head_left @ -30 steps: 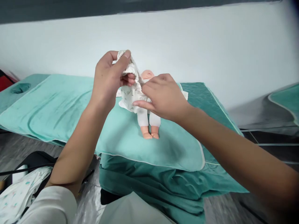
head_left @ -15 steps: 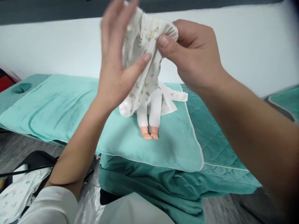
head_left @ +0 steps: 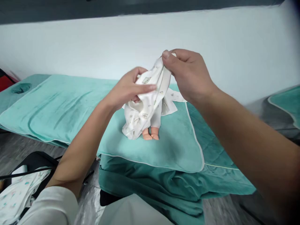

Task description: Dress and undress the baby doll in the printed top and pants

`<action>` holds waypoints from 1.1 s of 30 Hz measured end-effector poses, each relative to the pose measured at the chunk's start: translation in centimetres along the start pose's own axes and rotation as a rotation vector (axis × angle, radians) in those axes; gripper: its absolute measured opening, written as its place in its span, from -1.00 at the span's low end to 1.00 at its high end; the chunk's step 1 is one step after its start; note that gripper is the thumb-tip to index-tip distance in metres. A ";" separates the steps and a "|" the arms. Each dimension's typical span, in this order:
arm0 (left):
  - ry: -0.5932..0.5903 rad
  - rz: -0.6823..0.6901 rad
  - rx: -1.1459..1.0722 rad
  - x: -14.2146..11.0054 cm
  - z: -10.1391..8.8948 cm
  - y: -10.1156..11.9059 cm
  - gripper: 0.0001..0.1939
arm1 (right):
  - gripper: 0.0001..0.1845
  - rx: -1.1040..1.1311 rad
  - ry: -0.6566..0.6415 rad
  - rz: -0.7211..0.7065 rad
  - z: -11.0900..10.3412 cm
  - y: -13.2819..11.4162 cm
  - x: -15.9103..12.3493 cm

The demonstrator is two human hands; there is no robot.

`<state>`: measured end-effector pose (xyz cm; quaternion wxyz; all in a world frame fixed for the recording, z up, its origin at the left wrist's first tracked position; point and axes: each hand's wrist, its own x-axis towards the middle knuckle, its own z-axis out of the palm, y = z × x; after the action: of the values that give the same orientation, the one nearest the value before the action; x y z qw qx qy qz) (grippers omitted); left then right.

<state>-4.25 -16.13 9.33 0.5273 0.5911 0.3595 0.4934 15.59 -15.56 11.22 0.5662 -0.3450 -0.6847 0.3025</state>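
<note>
White baby pants [head_left: 150,104] with a small print hang bunched between my hands, above and partly over a baby doll [head_left: 154,132]. My right hand [head_left: 187,70] pinches their upper end between thumb and fingers. Lower and to the left, my left hand [head_left: 131,86] grips the cloth, thumb in front and fingers partly hidden behind it. The bottom of the pants hangs down beside the doll's feet. The doll's head and trunk are hidden behind my hands and the cloth. A white printed baby jacket [head_left: 170,107] lies spread beneath the doll.
A light green towel [head_left: 150,156] covers part of the dark green padded bed [head_left: 215,147]. A white wall [head_left: 70,47] rises behind the bed. At lower left, printed cloth [head_left: 25,190] lies on a black seat [head_left: 42,159].
The pants were gathered low over the doll, then raised high with the waistband spread, and are now lower and bunched. My left hand has opened, moved down and closed on the cloth.
</note>
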 end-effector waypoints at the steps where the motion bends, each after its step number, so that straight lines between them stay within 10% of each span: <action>1: -0.044 -0.025 -0.007 0.0 -0.1 -0.5 -0.65 | -0.60 0.004 0.027 0.028 0.1 0.4 -0.1; 6: -0.108 -0.011 -0.030 0.4 -0.4 -2.7 -0.68 | -0.51 0.126 0.075 0.220 0.6 2.5 -1.8; 13: 0.077 0.026 -0.128 1.4 0.4 -5.2 -0.73 | -0.53 0.002 -0.526 0.415 1.7 4.2 -4.6; 22: -0.375 -0.157 -0.011 -0.7 0.6 -6.0 -0.55 | -0.44 0.208 -0.073 0.422 1.2 6.6 -3.6; 26: -0.245 -0.120 -0.134 -0.4 0.8 -6.6 -0.56 | -0.39 0.310 -0.078 0.473 0.8 6.9 -4.1; 33: -0.050 -0.127 -0.401 0.4 1.4 -7.6 -0.53 | -0.45 0.239 -0.453 0.595 0.4 6.7 -5.5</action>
<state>-2.08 -14.68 2.00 0.6732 0.4626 0.2772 0.5059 16.75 -16.16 2.61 0.3244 -0.3845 -0.6225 0.5995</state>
